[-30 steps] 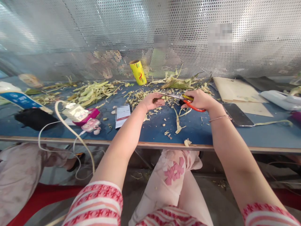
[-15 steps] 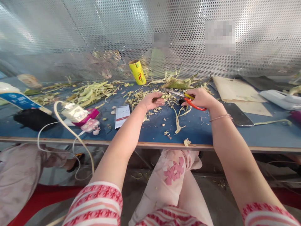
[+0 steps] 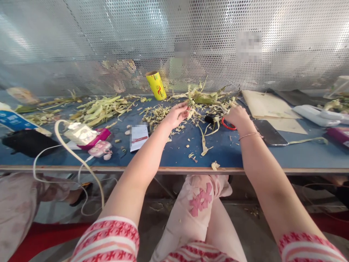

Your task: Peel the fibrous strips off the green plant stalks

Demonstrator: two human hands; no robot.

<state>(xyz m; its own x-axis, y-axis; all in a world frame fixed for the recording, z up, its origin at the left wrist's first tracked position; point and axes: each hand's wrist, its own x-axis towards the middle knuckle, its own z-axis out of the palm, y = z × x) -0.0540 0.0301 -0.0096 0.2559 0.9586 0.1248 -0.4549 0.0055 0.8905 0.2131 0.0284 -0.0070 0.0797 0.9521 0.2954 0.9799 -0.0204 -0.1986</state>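
Observation:
My left hand (image 3: 178,114) is over the heap of cut plant scraps (image 3: 155,114), its fingers curled round a pale dried plant piece (image 3: 191,103). To its right, my right hand (image 3: 237,115) is closed on a pair of scissors, whose red handle loop (image 3: 228,125) shows below the fingers. Most of the blades is hidden by the hand and scraps. A pale bit of plant shows at the fingertips; whether they grip it I cannot tell. A long dry strip (image 3: 203,142) lies on the blue table (image 3: 174,153) between my forearms.
A yellow cardboard tube (image 3: 156,86) stands before the perforated metal wall (image 3: 152,36). Leaf strips (image 3: 106,109), a phone (image 3: 139,137) and a cabled charger (image 3: 87,133) are at left. Another phone (image 3: 271,133) and beige sheets (image 3: 268,103) lie right. A person sits at far left.
My right hand has turned and drawn slightly away from my left, taking the scissors out of their sideways pose. The left hand stays near the same spot. The view has shifted a little.

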